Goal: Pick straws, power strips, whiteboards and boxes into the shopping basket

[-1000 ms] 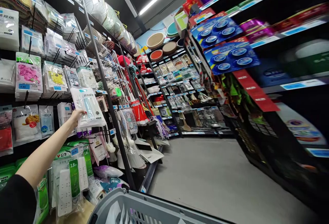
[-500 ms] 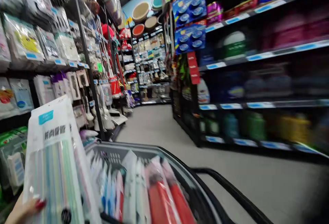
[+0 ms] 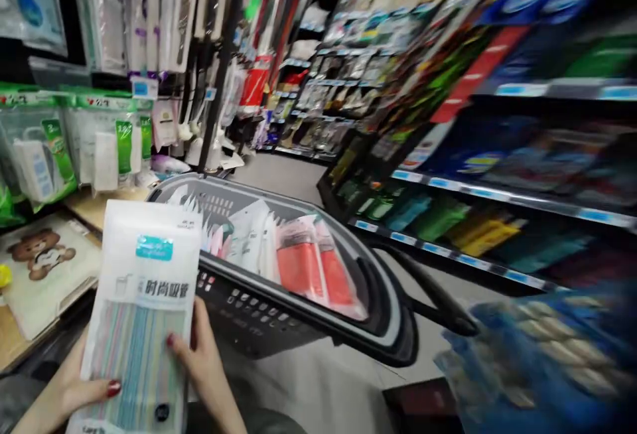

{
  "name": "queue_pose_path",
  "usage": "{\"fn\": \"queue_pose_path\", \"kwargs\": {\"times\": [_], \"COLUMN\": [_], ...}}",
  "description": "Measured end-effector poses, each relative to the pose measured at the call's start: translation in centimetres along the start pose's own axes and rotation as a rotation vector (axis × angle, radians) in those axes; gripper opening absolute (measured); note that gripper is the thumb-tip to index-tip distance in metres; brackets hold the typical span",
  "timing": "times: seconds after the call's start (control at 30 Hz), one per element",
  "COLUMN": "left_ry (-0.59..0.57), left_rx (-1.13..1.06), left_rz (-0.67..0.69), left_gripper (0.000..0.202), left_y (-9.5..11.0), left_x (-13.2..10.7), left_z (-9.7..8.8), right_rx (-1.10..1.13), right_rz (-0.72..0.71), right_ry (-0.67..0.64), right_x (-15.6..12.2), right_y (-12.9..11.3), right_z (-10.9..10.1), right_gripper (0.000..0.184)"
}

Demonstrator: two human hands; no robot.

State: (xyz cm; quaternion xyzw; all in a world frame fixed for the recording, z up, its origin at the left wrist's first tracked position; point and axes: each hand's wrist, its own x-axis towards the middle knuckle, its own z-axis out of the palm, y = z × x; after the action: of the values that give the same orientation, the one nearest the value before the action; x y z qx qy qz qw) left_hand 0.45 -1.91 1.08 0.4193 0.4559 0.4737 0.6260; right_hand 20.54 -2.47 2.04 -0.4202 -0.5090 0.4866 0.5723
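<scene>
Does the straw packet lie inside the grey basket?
No, the left hand and the right hand hold the straw packet in front of the basket, outside its rim.

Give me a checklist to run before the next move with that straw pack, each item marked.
1. Grip of the left hand on the straw pack, thumb on its front: ok.
2. Grip of the right hand on the pack's right edge: ok.
3. Label facing the camera, readable: ok.
4. Pack's seal intact: cannot tell.
5. Free room in the basket, which holds red packs and others standing on edge: cannot tell.
</scene>
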Motion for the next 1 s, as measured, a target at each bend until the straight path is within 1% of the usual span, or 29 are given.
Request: {"fn": "queue_pose_path", "kwargs": {"times": [0.07,0.13,0.17,0.2,0.27,0.3,0.37,0.43,0.5,0.57,0.6,0.73,0.83,0.9,1.0], "left_ry": [-0.079,-0.12,-0.099,-0.052,0.048,0.075,0.078,0.079,0.102,0.109,0.103,0.062,0.048,0.038,0.034], "left_rx": [-0.122,-0.274,-0.331,-0.364,-0.392,-0.406,-0.443,-0.459,-0.445,-0.434,-0.435,-0.448,-0.451,-0.457,-0.44], "left_rz": [-0.008,-0.104,-0.158,-0.199,-0.232,-0.232,-0.226,-0.192,-0.14,-0.109,-0.107,-0.064,-0.038,-0.059,-0.093], "left_gripper": [0.089,0.092,0.091,0.09,0.087,0.087,0.088,0.09,0.089,0.088,0.087,0.084,0.081,0.082,0.085], "left_y": [0.1,0.0,-0.3,-0.6,-1.3,-1.7,-2.1,-2.1,-1.9,-1.8,-1.7,-1.8,-1.7,-1.5,-1.0], "left_x": [-0.4,-0.6,-0.6,-0.7,-0.7,-0.7,-0.7,-0.8,-0.8,-0.9,-1.0,-1.2,-1.4,-1.5,-1.7], "left_z": [0.3,0.5,0.5,0.5,0.4,0.4,0.5,0.7,1.1,1.4,1.5,1.7,1.8,1.9,2.0], "right_rx": [-0.087,-0.169,-0.211,-0.25,-0.329,-0.374,-0.48,-0.558,-0.553,-0.514,-0.489,-0.38,-0.303,-0.269,-0.257], "right_rz": [0.011,0.013,0.01,0.01,0.004,-0.014,-0.08,-0.15,-0.174,-0.142,-0.114,-0.012,0.05,0.072,0.063], "right_ry": [0.037,0.079,0.1,0.115,0.131,0.141,0.193,0.259,0.303,0.323,0.328,0.329,0.324,0.329,0.355], "right_x": [-0.1,-0.2,-0.4,-0.5,-0.8,-0.9,-1.2,-1.4,-1.6,-1.8,-1.9,-2.1,-2.2,-2.2,-2.1], "right_y": [0.0,0.2,0.3,0.3,0.1,0.0,-0.3,-0.5,-0.6,-0.7,-0.7,-1.4,-2.2,-2.8,-3.4], "right_z": [0.3,0.5,0.6,0.7,0.9,1.0,1.2,1.4,1.7,1.9,2.0,2.0,1.8,1.5,1.2], "right_gripper": [0.057,0.053,0.051,0.05,0.049,0.049,0.05,0.052,0.06,0.065,0.064,0.041,0.038,0.038,0.038]}}
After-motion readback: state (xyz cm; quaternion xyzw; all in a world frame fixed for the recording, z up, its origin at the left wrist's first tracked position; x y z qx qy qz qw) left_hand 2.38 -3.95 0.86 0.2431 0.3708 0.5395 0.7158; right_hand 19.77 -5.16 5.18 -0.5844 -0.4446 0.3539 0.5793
